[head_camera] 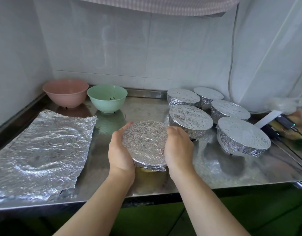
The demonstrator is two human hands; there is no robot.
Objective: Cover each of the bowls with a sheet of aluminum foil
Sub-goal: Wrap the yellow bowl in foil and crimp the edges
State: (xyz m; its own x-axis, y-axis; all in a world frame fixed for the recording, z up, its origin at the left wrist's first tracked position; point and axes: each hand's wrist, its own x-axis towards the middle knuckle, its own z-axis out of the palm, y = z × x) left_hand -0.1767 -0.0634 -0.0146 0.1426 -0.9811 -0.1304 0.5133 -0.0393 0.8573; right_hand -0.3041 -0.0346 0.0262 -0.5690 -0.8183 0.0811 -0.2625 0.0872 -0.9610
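Observation:
A foil-covered bowl (pixel 145 142) sits at the middle of the steel counter (pixel 102 181), a bit of yellow showing under the foil's front edge. My left hand (pixel 119 150) cups its left side and my right hand (pixel 178 149) cups its right side, fingers curled round the rim. Two uncovered bowls stand at the back left: a pink bowl (pixel 66 91) and a green bowl (pixel 106 97). A loose crinkled sheet of foil (pixel 43 150) lies flat on the left. Several foil-covered bowls (pixel 191 121) are grouped at the right.
White tiled walls close off the back and left. A cable (pixel 231 65) hangs down the wall at the right. Dark devices with cords (pixel 283 125) lie at the counter's right edge. The counter's front edge (pixel 146 195) runs just behind my forearms.

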